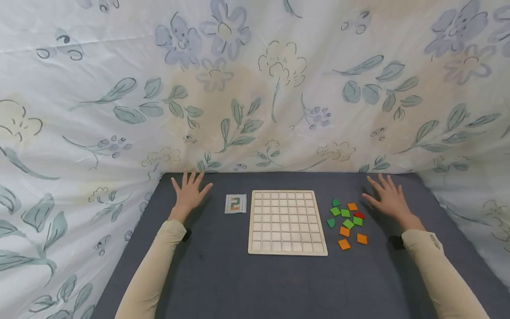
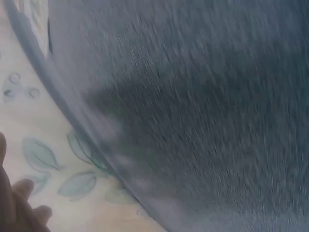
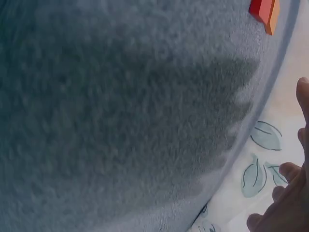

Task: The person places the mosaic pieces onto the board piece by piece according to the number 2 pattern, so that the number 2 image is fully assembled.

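My left hand (image 1: pixel 189 196) is spread with straight fingers over the dark table, left of a small pattern card (image 1: pixel 236 204), and holds nothing. On the other side my right hand (image 1: pixel 388 198) is spread too, with nothing in it. It is nearest to a loose group of coloured tiles: green squares (image 1: pixel 348 223), orange squares (image 1: pixel 361 239), dark green rounded pieces (image 1: pixel 331 223) and a red piece (image 1: pixel 359 215). Between card and tiles lies a wooden grid board (image 1: pixel 284 223) with bare cells. Fingers of the left hand (image 2: pixel 21 205) and right hand (image 3: pixel 289 198) show at the wrist views' edges.
A dark grey cloth (image 1: pixel 279 283) covers the table. Flowered white fabric (image 1: pixel 255 88) hangs behind the far edge and along both sides. The card shows a grid with a small green and orange figure.
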Action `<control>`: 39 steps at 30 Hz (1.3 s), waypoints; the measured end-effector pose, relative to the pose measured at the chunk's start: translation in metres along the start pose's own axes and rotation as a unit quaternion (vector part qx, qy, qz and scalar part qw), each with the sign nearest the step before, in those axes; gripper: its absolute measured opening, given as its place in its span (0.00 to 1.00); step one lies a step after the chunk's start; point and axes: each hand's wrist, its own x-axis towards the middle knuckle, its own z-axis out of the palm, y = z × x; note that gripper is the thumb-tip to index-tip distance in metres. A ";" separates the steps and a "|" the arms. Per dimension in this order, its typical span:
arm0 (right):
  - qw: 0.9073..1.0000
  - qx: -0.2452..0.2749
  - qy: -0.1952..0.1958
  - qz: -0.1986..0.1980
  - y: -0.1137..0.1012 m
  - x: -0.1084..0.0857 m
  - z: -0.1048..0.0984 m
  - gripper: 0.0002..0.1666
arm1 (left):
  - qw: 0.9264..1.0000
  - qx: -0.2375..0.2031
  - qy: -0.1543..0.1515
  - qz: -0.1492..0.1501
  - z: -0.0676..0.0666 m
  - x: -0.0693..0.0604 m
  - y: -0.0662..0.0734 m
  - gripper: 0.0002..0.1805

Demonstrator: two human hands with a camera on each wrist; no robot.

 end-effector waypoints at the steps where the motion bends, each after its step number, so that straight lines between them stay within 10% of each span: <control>1: 1.000 0.003 -0.002 -0.005 -0.001 0.000 0.001 0.45 | 1.000 -0.001 -0.003 0.001 0.001 -0.001 0.002 0.38; 17: 0.986 0.121 -0.111 -0.014 -0.012 -0.003 0.007 0.41 | 0.997 -0.044 -0.058 0.025 0.015 -0.024 0.039 0.37; 39: 0.973 0.182 -0.133 -0.040 -0.014 -0.016 0.013 0.31 | 0.982 -0.084 -0.133 0.101 0.031 -0.068 0.091 0.36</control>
